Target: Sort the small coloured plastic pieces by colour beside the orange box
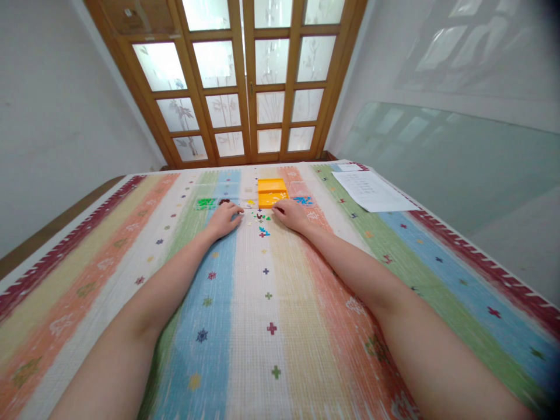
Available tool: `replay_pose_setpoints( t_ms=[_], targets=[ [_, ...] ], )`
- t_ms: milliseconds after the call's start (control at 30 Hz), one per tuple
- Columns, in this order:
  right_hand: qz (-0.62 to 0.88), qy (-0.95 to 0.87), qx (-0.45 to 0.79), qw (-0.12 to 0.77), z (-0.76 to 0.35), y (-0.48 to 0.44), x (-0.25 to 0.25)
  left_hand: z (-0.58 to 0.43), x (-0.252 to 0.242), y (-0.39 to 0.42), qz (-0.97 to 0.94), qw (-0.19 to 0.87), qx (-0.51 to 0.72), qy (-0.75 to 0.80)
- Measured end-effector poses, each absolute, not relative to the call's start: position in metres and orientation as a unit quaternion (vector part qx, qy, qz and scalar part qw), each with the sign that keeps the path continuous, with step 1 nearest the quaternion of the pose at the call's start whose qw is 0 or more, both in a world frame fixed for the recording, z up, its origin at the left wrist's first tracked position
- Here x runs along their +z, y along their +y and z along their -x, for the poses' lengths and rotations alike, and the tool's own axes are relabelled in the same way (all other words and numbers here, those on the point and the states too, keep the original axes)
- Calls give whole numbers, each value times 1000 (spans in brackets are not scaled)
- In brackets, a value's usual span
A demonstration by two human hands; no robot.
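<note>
Tiny pieces (264,231) scattered over striped, coarse-textured cloth (251,315).

No words, numbers or brand names can be read. The white paper (371,189), lying to the right of the yellow box (271,185), carries rows of faint print too small to make out. High beyond the yellow box, to its left, the brown panel (151,18) bears an unreadable pale mark (128,11).
</note>
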State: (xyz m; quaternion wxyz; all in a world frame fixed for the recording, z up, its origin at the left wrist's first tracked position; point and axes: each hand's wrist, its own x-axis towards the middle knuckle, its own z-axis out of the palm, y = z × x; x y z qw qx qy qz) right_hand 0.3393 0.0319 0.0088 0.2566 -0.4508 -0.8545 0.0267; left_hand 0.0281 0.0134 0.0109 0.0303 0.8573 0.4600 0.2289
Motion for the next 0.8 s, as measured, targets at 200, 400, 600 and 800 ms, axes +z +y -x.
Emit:
replay_pose_setpoints(
  t_ms=[200, 400, 600, 800],
  targets=[
    [443, -857, 25, 262, -339, 35, 5, -46, 10, 4, -912, 39, 165, 373],
    [438, -858, 34, 265, -339, 34, 6, -53, 8, 1, -916, 44, 140, 373],
    [437, -858, 32, 267, -339, 31, 7, -57, 9, -1, -914, 32, 143, 379],
    [439, -860, 35, 257, -338, 32, 7, -61, 7, -3, -918, 42, 147, 365]
  ],
)
